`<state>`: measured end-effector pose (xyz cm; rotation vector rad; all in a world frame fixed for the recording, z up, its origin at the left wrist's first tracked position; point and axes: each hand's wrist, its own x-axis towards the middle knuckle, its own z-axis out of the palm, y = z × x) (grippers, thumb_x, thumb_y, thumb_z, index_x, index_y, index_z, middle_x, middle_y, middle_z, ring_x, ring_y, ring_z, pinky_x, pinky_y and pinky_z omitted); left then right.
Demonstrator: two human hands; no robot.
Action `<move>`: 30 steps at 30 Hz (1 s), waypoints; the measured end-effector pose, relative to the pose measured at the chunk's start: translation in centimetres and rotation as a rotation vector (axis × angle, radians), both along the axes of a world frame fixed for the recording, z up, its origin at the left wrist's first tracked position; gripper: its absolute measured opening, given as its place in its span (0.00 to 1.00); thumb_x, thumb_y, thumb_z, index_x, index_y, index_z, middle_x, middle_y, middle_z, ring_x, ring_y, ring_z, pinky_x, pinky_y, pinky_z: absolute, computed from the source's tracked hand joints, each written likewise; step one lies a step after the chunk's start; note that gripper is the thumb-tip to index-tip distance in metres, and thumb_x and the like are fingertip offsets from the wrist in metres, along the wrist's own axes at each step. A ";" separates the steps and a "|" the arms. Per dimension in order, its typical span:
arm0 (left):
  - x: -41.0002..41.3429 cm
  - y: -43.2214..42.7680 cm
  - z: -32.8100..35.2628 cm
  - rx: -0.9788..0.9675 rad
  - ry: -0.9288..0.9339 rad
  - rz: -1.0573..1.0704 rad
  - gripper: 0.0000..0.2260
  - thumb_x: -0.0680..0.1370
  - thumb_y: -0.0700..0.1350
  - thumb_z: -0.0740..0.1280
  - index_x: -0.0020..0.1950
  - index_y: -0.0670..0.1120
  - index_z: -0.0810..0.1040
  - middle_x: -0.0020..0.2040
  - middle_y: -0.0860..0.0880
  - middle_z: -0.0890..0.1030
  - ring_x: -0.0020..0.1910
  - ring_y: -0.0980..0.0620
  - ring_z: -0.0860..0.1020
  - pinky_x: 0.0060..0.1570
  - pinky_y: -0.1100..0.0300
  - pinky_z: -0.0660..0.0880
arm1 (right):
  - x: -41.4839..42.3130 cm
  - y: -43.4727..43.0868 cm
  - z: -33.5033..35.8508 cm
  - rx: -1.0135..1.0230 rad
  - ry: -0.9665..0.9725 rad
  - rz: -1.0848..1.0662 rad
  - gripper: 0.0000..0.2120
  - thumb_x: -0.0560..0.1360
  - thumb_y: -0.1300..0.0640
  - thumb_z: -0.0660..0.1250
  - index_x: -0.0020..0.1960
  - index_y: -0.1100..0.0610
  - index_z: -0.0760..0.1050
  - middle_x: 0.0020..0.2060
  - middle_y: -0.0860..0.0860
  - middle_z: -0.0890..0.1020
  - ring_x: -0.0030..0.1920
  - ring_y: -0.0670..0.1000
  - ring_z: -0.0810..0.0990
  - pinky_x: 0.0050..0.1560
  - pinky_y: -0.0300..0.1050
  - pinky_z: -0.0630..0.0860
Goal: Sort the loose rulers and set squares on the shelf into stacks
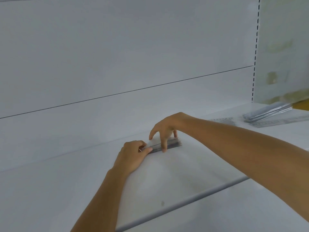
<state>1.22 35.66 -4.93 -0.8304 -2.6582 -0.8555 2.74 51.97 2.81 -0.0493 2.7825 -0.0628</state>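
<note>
stack (173, 143) between left hand (132, 154) and right hand (164, 127).

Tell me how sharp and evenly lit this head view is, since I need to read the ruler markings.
Head view: soft, flat light and faint shadows on the white shelf; the stack under both hands is blurred, and so is the right-hand pile; loose ruler markings are unreadable; wide-angle bending shows at the slotted upright.

— What colours on the shelf (167, 173)?
— White, plain. The stack (173, 143) is clear plastic, grey at the edges.
— And far right?
— Another clear stack (267, 113), a clear ruler (280, 122) with fine dark tick marks.
</note>
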 end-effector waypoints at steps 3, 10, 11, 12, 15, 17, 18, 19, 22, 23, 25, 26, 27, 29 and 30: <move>-0.1 0.2 0.1 0.007 -0.008 -0.005 0.13 0.75 0.53 0.66 0.54 0.46 0.80 0.44 0.53 0.79 0.42 0.57 0.75 0.43 0.65 0.67 | -0.5 -0.5 0.2 0.050 -0.012 0.016 0.37 0.65 0.55 0.77 0.70 0.47 0.64 0.68 0.52 0.68 0.62 0.56 0.73 0.42 0.45 0.79; 0.5 0.3 0.4 -0.002 -0.041 0.006 0.11 0.75 0.50 0.66 0.53 0.46 0.79 0.42 0.53 0.76 0.42 0.55 0.74 0.43 0.64 0.66 | -0.6 -0.9 0.5 0.092 -0.003 0.030 0.38 0.63 0.57 0.77 0.70 0.50 0.65 0.67 0.53 0.69 0.48 0.53 0.74 0.42 0.46 0.81; 0.6 0.2 0.5 -0.004 -0.049 0.005 0.10 0.75 0.50 0.66 0.51 0.46 0.79 0.42 0.52 0.77 0.41 0.54 0.74 0.42 0.64 0.66 | -0.6 -0.9 0.5 0.092 0.002 0.035 0.38 0.63 0.56 0.77 0.69 0.50 0.66 0.66 0.53 0.70 0.47 0.53 0.74 0.42 0.46 0.81; 0.7 0.2 0.5 -0.008 -0.053 0.003 0.09 0.75 0.50 0.67 0.50 0.46 0.79 0.41 0.52 0.77 0.41 0.53 0.75 0.41 0.64 0.67 | -0.7 -0.9 0.5 0.088 0.002 0.040 0.38 0.63 0.56 0.78 0.69 0.49 0.66 0.66 0.54 0.70 0.47 0.53 0.75 0.42 0.46 0.81; 0.8 0.2 0.5 -0.024 -0.057 0.001 0.08 0.75 0.50 0.67 0.46 0.46 0.78 0.40 0.50 0.77 0.40 0.51 0.75 0.40 0.61 0.67 | -0.8 -0.7 0.5 0.075 -0.009 0.053 0.37 0.62 0.56 0.78 0.68 0.49 0.67 0.65 0.53 0.70 0.50 0.54 0.75 0.40 0.45 0.81; 0.9 0.2 0.6 -0.028 -0.066 -0.001 0.08 0.75 0.50 0.66 0.46 0.46 0.78 0.41 0.50 0.77 0.41 0.50 0.75 0.41 0.60 0.68 | -0.8 -0.7 0.6 0.083 -0.001 0.060 0.37 0.62 0.55 0.78 0.68 0.48 0.68 0.65 0.53 0.71 0.46 0.51 0.75 0.38 0.42 0.80; 0.9 0.2 0.7 -0.031 -0.068 -0.001 0.08 0.75 0.50 0.66 0.46 0.45 0.78 0.41 0.50 0.77 0.41 0.50 0.75 0.41 0.60 0.68 | -0.8 -0.7 0.6 0.087 0.003 0.059 0.37 0.62 0.54 0.78 0.68 0.48 0.67 0.65 0.52 0.71 0.44 0.50 0.76 0.39 0.42 0.80; 0.9 0.2 0.8 -0.035 -0.070 -0.002 0.09 0.76 0.50 0.66 0.47 0.45 0.78 0.40 0.50 0.77 0.41 0.50 0.75 0.41 0.60 0.68 | -0.8 -0.7 0.5 0.090 0.005 0.056 0.38 0.62 0.54 0.78 0.68 0.47 0.67 0.65 0.52 0.71 0.44 0.50 0.76 0.40 0.42 0.80; 1.0 0.3 1.0 -0.059 -0.060 -0.004 0.09 0.76 0.50 0.66 0.48 0.44 0.78 0.42 0.48 0.78 0.42 0.49 0.76 0.42 0.59 0.70 | -0.7 -0.5 0.3 0.067 0.005 0.042 0.38 0.63 0.53 0.77 0.70 0.48 0.65 0.66 0.52 0.69 0.53 0.52 0.73 0.40 0.42 0.80; 1.1 0.3 1.0 -0.074 -0.053 0.003 0.10 0.76 0.50 0.66 0.48 0.44 0.78 0.43 0.48 0.78 0.42 0.48 0.76 0.43 0.58 0.71 | -0.7 -0.4 0.2 0.051 0.000 0.030 0.39 0.64 0.52 0.77 0.71 0.48 0.64 0.67 0.52 0.68 0.55 0.53 0.73 0.41 0.42 0.79; 1.2 0.3 1.0 -0.088 -0.050 0.023 0.10 0.76 0.50 0.65 0.47 0.43 0.78 0.43 0.47 0.79 0.42 0.47 0.77 0.43 0.56 0.72 | -0.5 0.1 -0.2 0.027 -0.004 0.002 0.45 0.63 0.48 0.77 0.73 0.46 0.57 0.70 0.50 0.64 0.63 0.54 0.70 0.45 0.44 0.78; 1.2 0.3 1.0 -0.090 -0.049 0.029 0.11 0.76 0.50 0.65 0.47 0.43 0.78 0.43 0.46 0.79 0.43 0.47 0.77 0.43 0.56 0.72 | -0.3 0.3 -0.3 0.020 0.002 -0.008 0.48 0.63 0.46 0.77 0.75 0.46 0.53 0.71 0.49 0.62 0.66 0.54 0.68 0.47 0.45 0.77; 1.3 0.2 1.0 -0.093 -0.047 0.034 0.12 0.76 0.50 0.65 0.47 0.42 0.78 0.43 0.46 0.79 0.43 0.46 0.77 0.43 0.56 0.72 | -0.1 0.6 -0.4 0.010 0.014 -0.018 0.51 0.63 0.45 0.77 0.75 0.45 0.49 0.72 0.49 0.62 0.67 0.54 0.67 0.49 0.45 0.76; 1.5 0.1 1.0 -0.081 -0.055 0.030 0.13 0.74 0.53 0.66 0.48 0.43 0.79 0.42 0.47 0.78 0.44 0.46 0.77 0.44 0.57 0.72 | 0.6 1.4 -0.4 -0.023 0.054 -0.043 0.52 0.63 0.44 0.77 0.75 0.47 0.48 0.70 0.50 0.65 0.62 0.52 0.71 0.50 0.44 0.75; 1.6 0.1 1.0 -0.068 -0.066 0.026 0.14 0.73 0.54 0.67 0.52 0.45 0.78 0.44 0.49 0.78 0.46 0.48 0.77 0.47 0.57 0.73 | 0.9 1.9 -0.4 -0.038 0.079 -0.058 0.50 0.63 0.45 0.77 0.75 0.49 0.51 0.68 0.50 0.68 0.56 0.50 0.74 0.48 0.42 0.76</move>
